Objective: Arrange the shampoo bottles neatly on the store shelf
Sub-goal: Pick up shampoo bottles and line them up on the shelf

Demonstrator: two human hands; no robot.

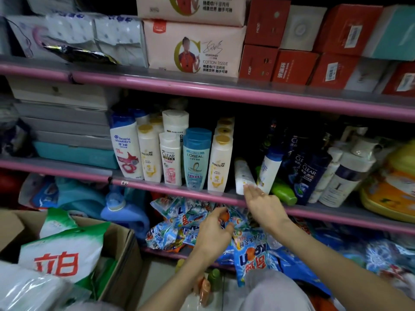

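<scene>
White and toppled, a shampoo bottle (pixel 243 176) lies on the middle shelf (pixel 179 190), its long axis running front to back, base end at the shelf lip, right of the upright Pantene bottle (pixel 219 163). Just below that near end, the right hand (pixel 261 202) reaches with fingers straight and apart, holding nothing; it is clearly the nearer one. Lower down, the left hand (pixel 213 230) hangs loosely curled over detergent sachets (pixel 179 225). Readable labels in the standing row: Head & Shoulders, Pantene, Clear, L'Oréal.

On the pink-edged metal shelf (pixel 179 188), upright plastic shampoo bottles (pixel 170 158) stand in a row, while the right hand (pixel 261 199), fingers straight, reaches a toppled white bottle (pixel 243 176).
</scene>
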